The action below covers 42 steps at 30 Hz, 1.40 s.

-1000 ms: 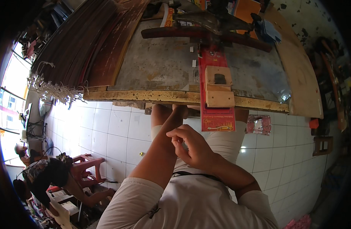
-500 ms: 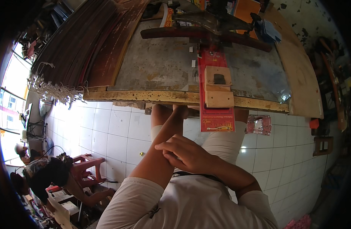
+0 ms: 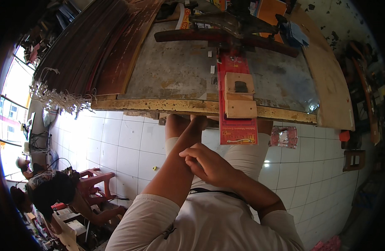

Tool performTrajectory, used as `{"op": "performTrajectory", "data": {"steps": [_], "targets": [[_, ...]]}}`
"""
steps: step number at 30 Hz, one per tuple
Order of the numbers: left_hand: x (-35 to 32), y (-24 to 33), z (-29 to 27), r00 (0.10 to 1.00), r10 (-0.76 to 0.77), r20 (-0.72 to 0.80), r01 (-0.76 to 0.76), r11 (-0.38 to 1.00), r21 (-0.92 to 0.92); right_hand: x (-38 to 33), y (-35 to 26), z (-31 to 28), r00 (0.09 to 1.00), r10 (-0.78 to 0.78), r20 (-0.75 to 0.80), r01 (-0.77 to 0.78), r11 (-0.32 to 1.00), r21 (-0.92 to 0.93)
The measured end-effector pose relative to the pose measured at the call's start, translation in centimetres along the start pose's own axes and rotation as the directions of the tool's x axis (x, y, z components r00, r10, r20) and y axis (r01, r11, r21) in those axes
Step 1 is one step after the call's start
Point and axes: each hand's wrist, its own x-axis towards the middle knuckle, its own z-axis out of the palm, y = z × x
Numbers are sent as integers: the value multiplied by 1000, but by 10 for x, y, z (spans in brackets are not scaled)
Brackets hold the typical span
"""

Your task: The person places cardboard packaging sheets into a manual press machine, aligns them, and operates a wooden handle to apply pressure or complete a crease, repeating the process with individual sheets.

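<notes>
My left arm stretches forward to the bench edge, where my left hand [image 3: 198, 122] sits low beside my knee; its fingers are hidden. Across the left forearm reaches my right hand [image 3: 209, 165], its fingers loosely bent and parted, with nothing visible in them. Ahead, a long red printed packaging strip [image 3: 238, 133] lies on the workbench [image 3: 171, 71] and hangs over its front edge. On the strip sits a pale wooden block [image 3: 241, 109] with a dark patch. A dark metal clamp-like frame [image 3: 226, 35] stands over the strip's far end.
A stack of dark brown sheets with white strings [image 3: 79, 50] covers the bench's left side. A pale board [image 3: 332, 83] flanks the right. A clear reddish package [image 3: 283, 137] is at the right, below the bench edge. At lower left, another person [image 3: 54, 190] bends near a red stool [image 3: 94, 184].
My right hand has shifted slightly right and up along the left forearm, and its fingers have lifted a little. The left arm, strip and block look the same.
</notes>
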Motion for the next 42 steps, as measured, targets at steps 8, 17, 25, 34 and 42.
{"op": "performTrajectory", "data": {"steps": [8,17,25,34,42], "targets": [[48,71,-32,973,218,-72,-209,971,113,4,3,5,989,-151,0,149,978,-148],[49,59,-31,970,234,-72,-219,961,168,5,15,7,996,-80,31,83,992,-97],[55,64,-42,946,324,7,-318,921,225,-48,-36,-74,994,81,-73,-90,986,-138],[-83,100,-82,719,423,552,-413,898,-149,-191,-44,-178,713,242,-658,-694,109,-712],[-266,127,-329,395,877,273,-695,480,-535,-42,-27,-128,937,-30,-347,-246,648,-721]]}}
